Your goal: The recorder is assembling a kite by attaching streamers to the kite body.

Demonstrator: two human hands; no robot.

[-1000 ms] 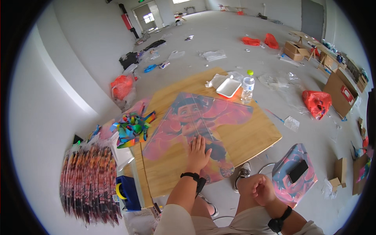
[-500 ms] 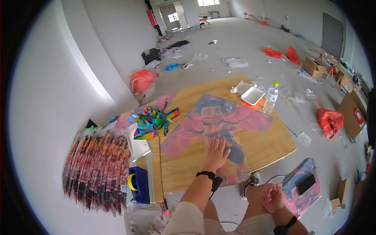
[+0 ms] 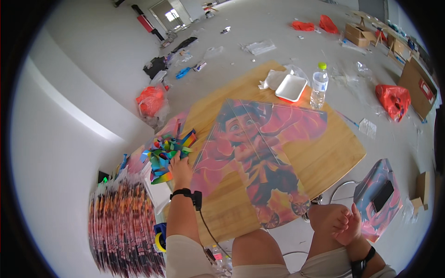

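My left hand (image 3: 180,167) reaches to the left side of the table, its fingers stretched over the near edge of a tangled heap of rainbow-coloured ribbons (image 3: 160,156). A grip on any ribbon does not show. To the right of that hand lies a flat kite (image 3: 252,143) printed with a pink and red cartoon figure, thin rods running across it. It is spread on a wooden table (image 3: 320,155), its lower end overhanging the near edge. My right hand (image 3: 345,225) is by my right knee, empty, fingers loosely curled and thumb apart.
A capped water bottle (image 3: 319,87) and a white foam tray (image 3: 291,88) stand on the table's far side. Many bagged printed packs (image 3: 123,222) are stacked at the left, beside a blue tape dispenser (image 3: 159,236). A phone (image 3: 383,196) lies on a printed seat at the right.
My left hand has left the middle of the kite and moved left to the ribbons. The thumb of my right hand has lifted away from its fingers. The view has shifted.
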